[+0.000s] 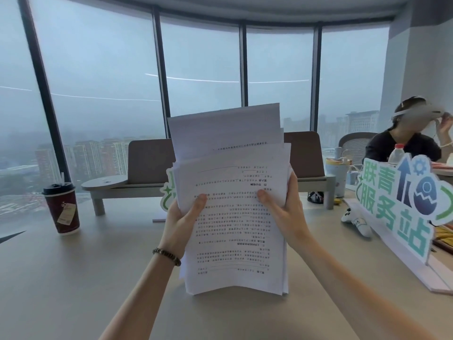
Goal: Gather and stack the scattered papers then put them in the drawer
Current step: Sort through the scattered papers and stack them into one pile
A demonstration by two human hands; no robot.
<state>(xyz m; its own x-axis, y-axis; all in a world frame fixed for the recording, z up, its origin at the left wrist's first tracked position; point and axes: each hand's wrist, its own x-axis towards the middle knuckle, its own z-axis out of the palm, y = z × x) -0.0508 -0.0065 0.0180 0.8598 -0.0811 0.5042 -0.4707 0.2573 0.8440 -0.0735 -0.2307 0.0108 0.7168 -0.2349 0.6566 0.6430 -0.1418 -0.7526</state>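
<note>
You look to be at the squaring-up step: the papers point(235, 204) are gathered and held upright in front of you, their bottom edge at or just above the bench point(73, 278), but the sheets are fanned, with several poking out unevenly at the top.

Going left to right: the coffee cup point(61, 208) stands well off to your left, clear of your arms. Your left hand point(182, 217) clamps the stack's left edge, thumb across the printed face and fingers curled shut behind. Your right hand point(282, 209) does the same on the right edge, so both hands are closed on the stack. Farther right, a game controller point(356, 223) and a cut-out sign point(402, 200) sit near your right forearm.

The next move probably calls for loosening both grips and tapping the bottom edge on the bench until the sheets line up. The bare stretch of bench beneath and to the left gives you room; keep your right elbow away from the sign. No drawer is in sight, so you'll have to find it first.
</note>
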